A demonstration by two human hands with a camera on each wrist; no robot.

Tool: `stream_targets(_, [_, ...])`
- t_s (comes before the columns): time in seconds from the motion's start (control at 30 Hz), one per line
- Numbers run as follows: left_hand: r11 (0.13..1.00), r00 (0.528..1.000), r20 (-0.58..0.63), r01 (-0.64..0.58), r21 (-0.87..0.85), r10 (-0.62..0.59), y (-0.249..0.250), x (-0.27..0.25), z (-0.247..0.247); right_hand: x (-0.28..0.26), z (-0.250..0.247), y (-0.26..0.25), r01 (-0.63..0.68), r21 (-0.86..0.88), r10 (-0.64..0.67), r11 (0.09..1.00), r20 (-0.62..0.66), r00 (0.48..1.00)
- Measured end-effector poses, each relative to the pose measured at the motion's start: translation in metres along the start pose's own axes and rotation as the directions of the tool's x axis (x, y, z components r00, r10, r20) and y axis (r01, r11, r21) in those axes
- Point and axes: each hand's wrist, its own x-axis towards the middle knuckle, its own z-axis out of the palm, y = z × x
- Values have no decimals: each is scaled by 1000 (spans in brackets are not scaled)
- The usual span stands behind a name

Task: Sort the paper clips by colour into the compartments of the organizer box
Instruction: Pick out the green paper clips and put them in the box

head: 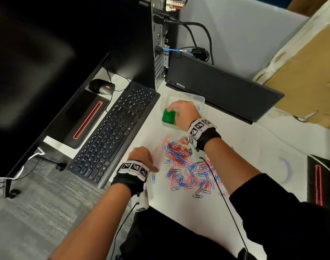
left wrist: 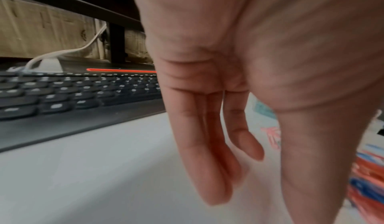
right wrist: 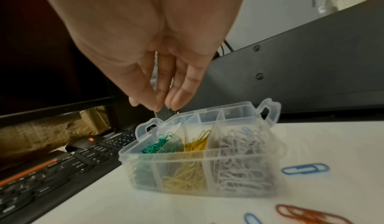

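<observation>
Nearest, the white table is carrying a loose heap of red and blue paper clips at its middle. At 9 o'clock of the heap the left hand is hovering, fingers hanging straight and relaxed, holding nothing. At 12 o'clock the clear organizer box is sitting, green, yellow and white clips filling three compartments; the right hand is hanging over it, fingertips bunched together, anything pinched hidden. A black keyboard is lying at 10 o'clock, a computer tower standing beyond
</observation>
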Motion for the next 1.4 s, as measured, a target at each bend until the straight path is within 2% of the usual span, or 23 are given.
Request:
stream_targets(0.07, [999,999,23,41,-11,-41,-1,-5,7,-17,-4,5,12,53,-10,999,-39,999])
stream_targets(0.1, [999,998,34,52,-14,-52,-2,-7,10,-28,-5,9,-3,66,3,998,-9,1000])
stream_targets(0.2, [997,996,52,72,-27,-70,0,-14,19,-64,-1,22,-92,29,83,995,220,972])
stream_targets(0.27, [997,996,53,69,-46,-67,2,-17,22,-84,7,30,-125,-7,122,992,279,952])
stream_targets(0.37, [993,998,30,60,-103,-57,4,-18,25,-100,21,36,-109,-31,113,994,266,957])
stream_targets(0.53, [972,997,-45,49,-231,-61,0,-22,37,-108,46,40,-66,-116,84,991,151,985])
stream_targets(0.63, [966,995,-91,16,-258,-40,-1,-25,43,-110,51,46,-44,-121,59,992,126,990])
stream_targets(0.7, [967,991,-130,-25,-254,-9,1,-29,47,-112,49,52,-53,-51,59,997,123,991])
stream_targets(0.8, [968,985,-169,-81,-237,41,6,-31,52,-117,42,65,-112,171,95,979,105,990])
stream_targets(0.9, [963,977,-203,-118,-242,68,10,-32,54,-127,29,78,-191,337,176,922,76,981])
stream_targets(1.0, [943,957,-270,-181,-277,105,18,-29,56,-145,17,91,-290,496,253,819,144,957])
stream_targets(1.1, [918,945,-276,-258,-303,175,31,-27,56,-165,6,103,-384,716,364,582,192,911])
stream_targets(1.2, [861,949,-225,-299,-411,222,48,-24,57,-183,-7,115,-395,848,445,354,219,868])
stream_targets(1.27, [819,944,-213,-325,-474,252,63,-23,61,-193,-16,123,-384,868,462,315,213,861])
stream_targets(1.4, [752,935,-191,-353,-556,298,98,-27,70,-211,-31,133,-345,863,452,369,158,878])
